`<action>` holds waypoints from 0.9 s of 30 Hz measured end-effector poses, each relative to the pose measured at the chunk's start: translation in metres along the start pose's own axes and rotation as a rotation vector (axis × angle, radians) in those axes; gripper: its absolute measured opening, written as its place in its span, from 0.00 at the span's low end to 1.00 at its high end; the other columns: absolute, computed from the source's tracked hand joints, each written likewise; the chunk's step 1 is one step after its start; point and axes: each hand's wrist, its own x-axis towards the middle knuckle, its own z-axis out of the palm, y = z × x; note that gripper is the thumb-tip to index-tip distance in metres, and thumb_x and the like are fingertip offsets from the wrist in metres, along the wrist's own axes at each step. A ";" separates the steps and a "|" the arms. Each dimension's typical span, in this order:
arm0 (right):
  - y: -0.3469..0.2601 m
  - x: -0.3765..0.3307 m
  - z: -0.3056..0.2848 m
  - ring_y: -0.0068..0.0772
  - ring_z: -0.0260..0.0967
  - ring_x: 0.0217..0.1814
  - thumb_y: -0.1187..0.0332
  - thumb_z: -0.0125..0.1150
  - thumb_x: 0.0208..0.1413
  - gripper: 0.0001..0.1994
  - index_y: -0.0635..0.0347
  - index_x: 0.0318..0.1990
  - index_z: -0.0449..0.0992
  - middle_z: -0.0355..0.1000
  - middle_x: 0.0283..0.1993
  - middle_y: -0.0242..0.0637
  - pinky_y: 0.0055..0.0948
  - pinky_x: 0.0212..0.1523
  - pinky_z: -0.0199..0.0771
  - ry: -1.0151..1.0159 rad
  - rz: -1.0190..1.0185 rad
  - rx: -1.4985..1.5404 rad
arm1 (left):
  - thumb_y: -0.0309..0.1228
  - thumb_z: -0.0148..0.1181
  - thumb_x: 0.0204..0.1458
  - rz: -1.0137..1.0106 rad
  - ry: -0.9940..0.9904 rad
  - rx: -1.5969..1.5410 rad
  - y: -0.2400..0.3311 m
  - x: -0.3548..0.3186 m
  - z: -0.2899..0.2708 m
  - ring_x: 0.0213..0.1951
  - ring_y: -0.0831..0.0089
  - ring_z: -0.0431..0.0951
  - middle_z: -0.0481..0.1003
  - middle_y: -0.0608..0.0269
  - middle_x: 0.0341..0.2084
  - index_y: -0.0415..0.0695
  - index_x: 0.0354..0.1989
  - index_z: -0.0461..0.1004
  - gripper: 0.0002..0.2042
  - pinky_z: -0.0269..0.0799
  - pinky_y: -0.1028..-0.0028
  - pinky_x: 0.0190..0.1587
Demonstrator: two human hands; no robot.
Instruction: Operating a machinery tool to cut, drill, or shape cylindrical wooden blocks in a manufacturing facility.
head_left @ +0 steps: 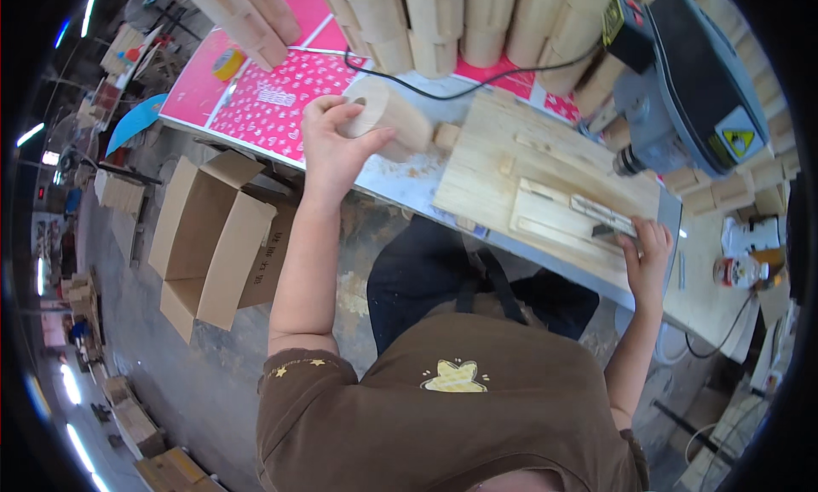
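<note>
My left hand (pixel 336 143) grips a pale wooden cylinder (pixel 394 121) by its end, thumb and fingers around the rim of a round hole. The cylinder is tilted above the bench's near edge. On the right, my right hand (pixel 649 247) has its fingers closed at the end of a metal clamp-like piece (pixel 601 211) with a dark part beneath it. That piece lies along a wooden jig (pixel 554 219) fixed on a plywood board (pixel 486 164). A small wooden block (pixel 446 136) sits by the board's left edge, near wood dust.
A drill press (pixel 682 92) overhangs the board, its chuck (pixel 628 161) pointing down. Wooden cylinders (pixel 434 32) stand stacked along the back. A black cable (pixel 460 96) crosses the bench. Yellow tape (pixel 227 64) lies at the far left; an open cardboard box (pixel 217 236) stands below.
</note>
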 end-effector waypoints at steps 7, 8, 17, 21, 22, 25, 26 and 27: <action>-0.003 0.007 0.008 0.44 0.63 0.47 0.68 0.63 0.45 0.16 0.61 0.43 0.71 0.69 0.39 0.40 0.41 0.57 0.53 -0.027 0.034 -0.027 | 0.33 0.75 0.28 -0.136 0.261 0.214 -0.104 0.059 -0.068 0.55 0.56 0.63 0.59 0.48 0.52 0.35 0.39 0.77 0.26 0.63 0.65 0.56; -0.005 0.007 0.007 0.46 0.63 0.48 0.68 0.62 0.45 0.16 0.61 0.43 0.71 0.69 0.40 0.42 0.42 0.58 0.52 -0.050 0.064 -0.013 | 0.33 0.74 0.28 -0.172 0.281 0.258 -0.121 0.069 -0.077 0.56 0.55 0.62 0.59 0.46 0.53 0.35 0.40 0.77 0.26 0.62 0.65 0.56; -0.001 -0.003 0.007 0.48 0.61 0.45 0.70 0.61 0.45 0.16 0.61 0.43 0.70 0.66 0.38 0.43 0.41 0.54 0.54 -0.041 0.102 -0.040 | 0.32 0.73 0.29 -0.386 0.435 0.415 -0.221 0.159 -0.126 0.40 0.56 0.78 0.77 0.43 0.36 0.36 0.41 0.77 0.26 0.72 0.66 0.46; -0.003 -0.004 0.009 0.47 0.60 0.42 0.70 0.60 0.44 0.16 0.61 0.43 0.70 0.65 0.37 0.42 0.40 0.50 0.55 -0.015 0.106 -0.040 | 0.32 0.72 0.30 -0.385 0.476 0.464 -0.273 0.202 -0.124 0.41 0.55 0.77 0.77 0.43 0.36 0.37 0.41 0.77 0.25 0.71 0.66 0.48; -0.007 -0.003 0.007 0.46 0.60 0.42 0.70 0.60 0.44 0.16 0.61 0.43 0.70 0.65 0.36 0.42 0.40 0.49 0.56 -0.041 0.157 -0.018 | 0.32 0.72 0.30 -0.390 0.517 0.476 -0.285 0.211 -0.121 0.42 0.55 0.76 0.77 0.44 0.36 0.39 0.42 0.77 0.25 0.70 0.66 0.49; -0.013 0.001 0.005 0.45 0.60 0.41 0.71 0.60 0.44 0.15 0.61 0.42 0.70 0.65 0.36 0.41 0.38 0.47 0.58 -0.086 0.242 -0.001 | 0.31 0.70 0.30 -0.373 0.553 0.493 -0.316 0.242 -0.123 0.43 0.54 0.75 0.76 0.44 0.37 0.41 0.44 0.77 0.25 0.69 0.66 0.51; -0.013 0.000 0.006 0.45 0.60 0.41 0.71 0.60 0.44 0.15 0.61 0.42 0.70 0.65 0.36 0.42 0.38 0.47 0.58 -0.090 0.255 0.004 | 0.30 0.70 0.30 -0.347 0.548 0.502 -0.321 0.252 -0.120 0.44 0.53 0.74 0.75 0.44 0.38 0.42 0.44 0.77 0.25 0.68 0.66 0.52; -0.012 0.000 0.006 0.46 0.60 0.41 0.71 0.60 0.44 0.15 0.61 0.42 0.70 0.65 0.36 0.42 0.38 0.47 0.58 -0.093 0.269 0.010 | 0.30 0.70 0.30 -0.347 0.543 0.494 -0.326 0.261 -0.119 0.44 0.53 0.74 0.75 0.44 0.38 0.42 0.44 0.77 0.25 0.68 0.66 0.52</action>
